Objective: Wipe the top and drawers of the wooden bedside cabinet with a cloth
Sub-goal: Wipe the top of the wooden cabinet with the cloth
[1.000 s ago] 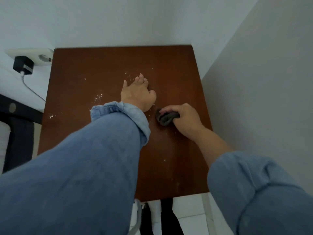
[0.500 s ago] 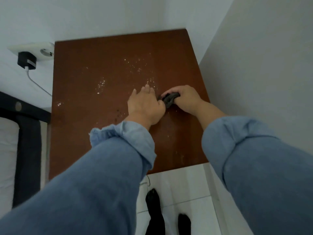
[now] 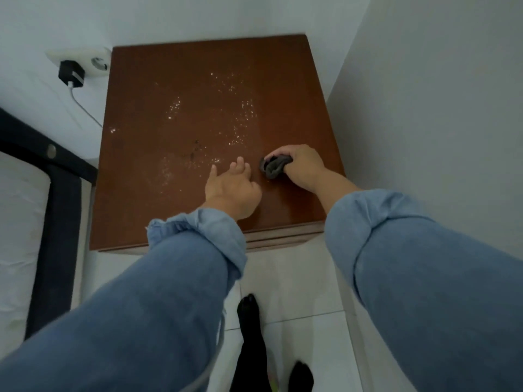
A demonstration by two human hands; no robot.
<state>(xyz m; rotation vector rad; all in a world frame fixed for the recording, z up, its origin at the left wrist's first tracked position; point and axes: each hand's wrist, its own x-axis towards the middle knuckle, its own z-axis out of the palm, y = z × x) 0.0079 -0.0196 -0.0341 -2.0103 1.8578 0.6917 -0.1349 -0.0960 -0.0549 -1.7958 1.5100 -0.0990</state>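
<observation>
Cabinet (image 3: 158, 176) seen from above, brown wooden top, set in a corner with white wall behind and to the right. Right hand (image 3: 304, 168) rests on the top near the right edge, fingers curled tight around a bunched dark grey cloth (image 3: 274, 166); the cloth pokes out to the left of the knuckles and presses on the wood. Left hand (image 3: 230, 190) lies just left of the cloth, not touching it, palm down, fingers loosely spread and slightly bent, holding nothing; fingertips touch or nearly touch the surface, cannot tell which. White specks (image 3: 237, 128) are scattered on the wood beyond both sets of fingertips, toward the back wall, and a fainter patch sits left of the left thumb. Both forearms in rolled blue sleeves (image 3: 198, 230). Far left of the fingers, on the wall past the cabinet's back left corner, a white socket (image 3: 93, 62) with a black charger (image 3: 71, 73) plugged in, its white cable (image 3: 85, 108) trailing down. Dark bed frame (image 3: 56, 176) left of the cabinet. Pale tiled floor (image 3: 297, 278) below the front edge.
</observation>
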